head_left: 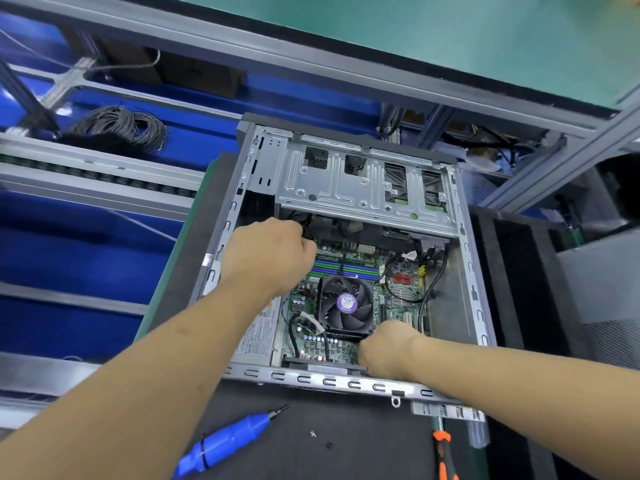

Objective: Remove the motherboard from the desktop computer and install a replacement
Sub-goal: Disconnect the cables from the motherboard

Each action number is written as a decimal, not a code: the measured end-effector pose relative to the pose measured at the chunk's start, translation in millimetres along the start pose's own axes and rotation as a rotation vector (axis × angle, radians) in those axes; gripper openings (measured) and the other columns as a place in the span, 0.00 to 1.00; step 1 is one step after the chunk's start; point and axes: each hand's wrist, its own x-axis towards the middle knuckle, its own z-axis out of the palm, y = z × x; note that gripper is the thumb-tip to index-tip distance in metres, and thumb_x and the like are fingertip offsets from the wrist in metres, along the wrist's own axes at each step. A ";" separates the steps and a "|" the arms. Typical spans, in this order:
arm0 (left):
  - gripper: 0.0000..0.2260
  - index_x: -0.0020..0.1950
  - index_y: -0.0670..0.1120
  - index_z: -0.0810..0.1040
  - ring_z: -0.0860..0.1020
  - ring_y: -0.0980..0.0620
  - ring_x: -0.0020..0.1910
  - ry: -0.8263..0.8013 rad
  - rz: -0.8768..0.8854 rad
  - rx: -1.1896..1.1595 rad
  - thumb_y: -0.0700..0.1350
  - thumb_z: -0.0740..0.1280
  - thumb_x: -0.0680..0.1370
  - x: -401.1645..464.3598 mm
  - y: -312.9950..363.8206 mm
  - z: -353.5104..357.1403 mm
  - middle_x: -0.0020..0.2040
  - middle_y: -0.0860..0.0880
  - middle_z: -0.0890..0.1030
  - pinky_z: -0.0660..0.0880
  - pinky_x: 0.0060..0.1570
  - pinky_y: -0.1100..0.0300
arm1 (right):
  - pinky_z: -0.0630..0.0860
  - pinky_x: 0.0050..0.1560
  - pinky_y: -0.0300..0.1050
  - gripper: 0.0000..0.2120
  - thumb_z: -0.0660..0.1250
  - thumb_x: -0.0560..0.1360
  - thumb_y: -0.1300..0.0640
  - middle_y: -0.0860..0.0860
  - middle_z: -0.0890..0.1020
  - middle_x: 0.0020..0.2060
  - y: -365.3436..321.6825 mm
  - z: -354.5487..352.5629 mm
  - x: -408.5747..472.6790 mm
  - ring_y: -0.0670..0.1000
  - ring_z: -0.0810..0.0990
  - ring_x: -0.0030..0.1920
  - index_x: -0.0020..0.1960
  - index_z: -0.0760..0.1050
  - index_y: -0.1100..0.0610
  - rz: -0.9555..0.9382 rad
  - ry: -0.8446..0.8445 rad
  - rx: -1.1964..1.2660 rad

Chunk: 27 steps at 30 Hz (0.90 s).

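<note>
An open grey desktop case [474, 292] lies on its side on a dark mat. Inside it sits the green motherboard [403, 296] with a black CPU fan [346, 304] in the middle. My left hand [268, 256] is curled at the board's far left edge, by the memory slots and the black cables under the drive cage; its fingertips are hidden. My right hand [388, 348] is closed at the board's near edge, just right of the fan, fingers hidden behind the knuckles. Whether either hand grips the board or a cable cannot be seen.
A blue electric screwdriver [225, 441] lies on the mat [346, 455] in front of the case. An orange-and-black screwdriver [445, 452] lies at the right, with two loose screws [313, 434] between them. A silver drive cage [363, 181] spans the far end. Aluminium framing and blue bins stand left.
</note>
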 end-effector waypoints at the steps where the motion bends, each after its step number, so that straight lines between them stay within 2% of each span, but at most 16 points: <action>1: 0.16 0.32 0.48 0.69 0.68 0.51 0.22 -0.001 -0.001 -0.003 0.51 0.55 0.77 0.1 0.0 0.0 0.26 0.50 0.72 0.60 0.25 0.62 | 0.79 0.43 0.51 0.12 0.55 0.82 0.67 0.56 0.82 0.50 0.0 0.5 0.1 0.58 0.75 0.40 0.55 0.77 0.60 0.013 0.001 0.030; 6: 0.16 0.32 0.47 0.69 0.68 0.50 0.23 -0.012 -0.002 -0.018 0.51 0.55 0.77 1.4 0.2 -0.7 0.26 0.50 0.72 0.61 0.25 0.62 | 0.72 0.37 0.49 0.12 0.55 0.82 0.65 0.58 0.82 0.48 2.3 5.1 -3.1 0.58 0.72 0.38 0.55 0.78 0.61 0.024 0.020 0.100; 10: 0.16 0.31 0.48 0.68 0.68 0.50 0.23 0.005 0.016 -0.023 0.51 0.55 0.77 0.6 -0.4 -0.5 0.26 0.50 0.72 0.61 0.25 0.62 | 0.75 0.39 0.51 0.13 0.55 0.82 0.64 0.59 0.82 0.49 3.2 5.0 -5.0 0.62 0.80 0.45 0.54 0.78 0.62 0.017 0.018 0.139; 12: 0.16 0.31 0.48 0.69 0.69 0.50 0.23 0.007 0.026 -0.028 0.51 0.55 0.77 0.6 -0.9 -0.3 0.25 0.50 0.72 0.61 0.25 0.62 | 0.76 0.40 0.53 0.13 0.55 0.82 0.65 0.60 0.82 0.49 3.0 3.8 -4.7 0.62 0.81 0.48 0.54 0.78 0.63 0.014 0.007 0.153; 14: 0.16 0.31 0.48 0.69 0.70 0.50 0.23 0.007 0.029 -0.037 0.52 0.55 0.77 1.0 -1.2 0.0 0.25 0.50 0.72 0.61 0.25 0.63 | 0.76 0.40 0.52 0.12 0.55 0.81 0.65 0.60 0.82 0.49 3.0 2.8 -5.0 0.62 0.80 0.46 0.54 0.78 0.63 0.014 0.000 0.161; 17: 0.16 0.31 0.48 0.69 0.70 0.50 0.23 0.014 0.037 -0.040 0.52 0.56 0.77 1.2 -1.1 0.9 0.25 0.50 0.72 0.61 0.26 0.63 | 0.72 0.38 0.50 0.12 0.55 0.81 0.66 0.60 0.82 0.47 3.7 0.0 -7.2 0.60 0.74 0.39 0.53 0.78 0.63 0.006 -0.010 0.161; 22: 0.16 0.31 0.49 0.69 0.70 0.50 0.23 0.018 0.045 -0.037 0.52 0.56 0.77 1.0 -1.2 0.6 0.25 0.51 0.72 0.60 0.25 0.63 | 0.70 0.38 0.49 0.11 0.56 0.81 0.66 0.60 0.82 0.47 3.2 -2.2 -10.3 0.59 0.71 0.38 0.53 0.77 0.63 -0.009 0.009 0.134; 24: 0.16 0.32 0.49 0.69 0.70 0.50 0.23 0.017 0.048 -0.038 0.52 0.56 0.78 0.8 -1.2 0.6 0.25 0.51 0.72 0.60 0.25 0.63 | 0.69 0.38 0.49 0.10 0.56 0.80 0.66 0.60 0.81 0.46 3.3 -2.7 -10.1 0.59 0.71 0.38 0.50 0.76 0.62 -0.008 0.013 0.145; 27: 0.16 0.31 0.49 0.68 0.70 0.51 0.23 0.027 0.056 -0.036 0.52 0.56 0.77 0.3 -0.9 0.7 0.25 0.51 0.71 0.59 0.25 0.63 | 0.69 0.39 0.50 0.12 0.56 0.79 0.67 0.60 0.80 0.43 2.6 -2.3 -9.0 0.60 0.70 0.38 0.38 0.66 0.58 -0.012 0.014 0.160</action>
